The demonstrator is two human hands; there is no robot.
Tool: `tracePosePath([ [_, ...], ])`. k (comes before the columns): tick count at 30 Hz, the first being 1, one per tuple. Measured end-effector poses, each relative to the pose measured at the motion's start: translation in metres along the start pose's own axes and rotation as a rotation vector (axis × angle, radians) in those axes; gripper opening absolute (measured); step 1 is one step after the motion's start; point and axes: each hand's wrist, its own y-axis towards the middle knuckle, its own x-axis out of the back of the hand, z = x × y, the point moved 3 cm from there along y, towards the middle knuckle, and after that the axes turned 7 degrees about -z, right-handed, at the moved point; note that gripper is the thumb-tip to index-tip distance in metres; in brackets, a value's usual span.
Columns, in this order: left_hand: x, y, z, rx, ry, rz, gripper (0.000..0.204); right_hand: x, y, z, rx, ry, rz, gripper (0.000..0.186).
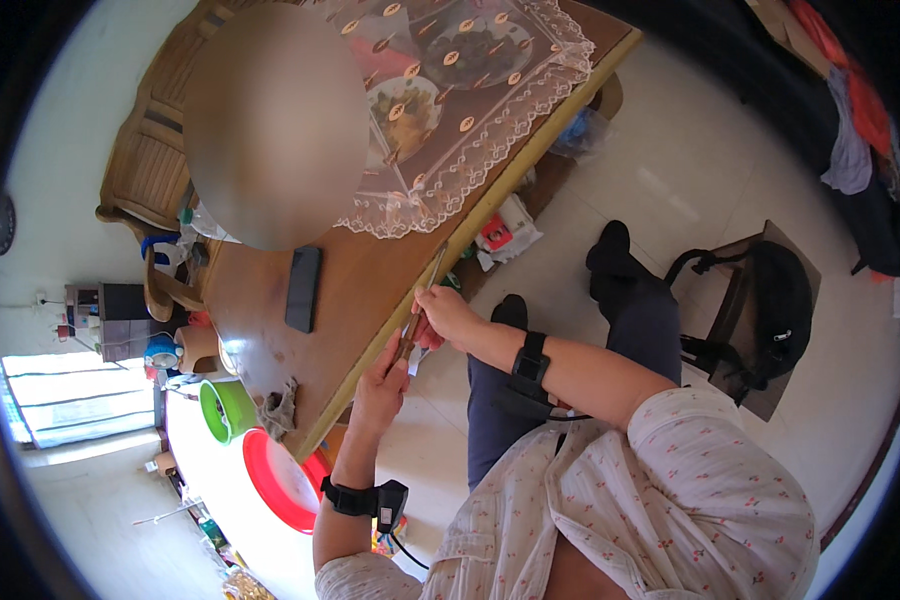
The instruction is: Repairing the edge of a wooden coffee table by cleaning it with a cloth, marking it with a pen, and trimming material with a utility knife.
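Over the near edge of a brown wooden table, my two hands meet around a slim tool with a brown handle and a thin, pale shaft. Its exact kind is too small to tell. My left hand is closed around the handle end. Just above it, my right hand pinches the tool farther along, and the thin end points away past its fingers. Something pale shows below the right fingers, too unclear to name. A dark phone lies on the table left of my hands.
A lace-edged mesh food cover spans dishes on the table. A grey rag lies at the left corner, near a green basin and a red basin. A black backpack is at the right. One round area is blurred.
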Motion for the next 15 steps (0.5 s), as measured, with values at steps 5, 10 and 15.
tracePosePath([
  [5, -0.016, 0.018, -0.030, -0.090, 0.119, 0.016, 0.046, 0.022, 0.012, 0.021, 0.040, 0.050, -0.045, 0.036],
  [10, -0.017, 0.007, -0.025, -0.143, 0.158, -0.002, 0.047, 0.022, 0.011, 0.018, 0.039, 0.022, -0.001, 0.035],
  [15, -0.016, 0.020, -0.029, -0.122, 0.181, 0.003, 0.047, 0.029, 0.014, 0.028, -0.031, 0.028, 0.021, 0.037],
])
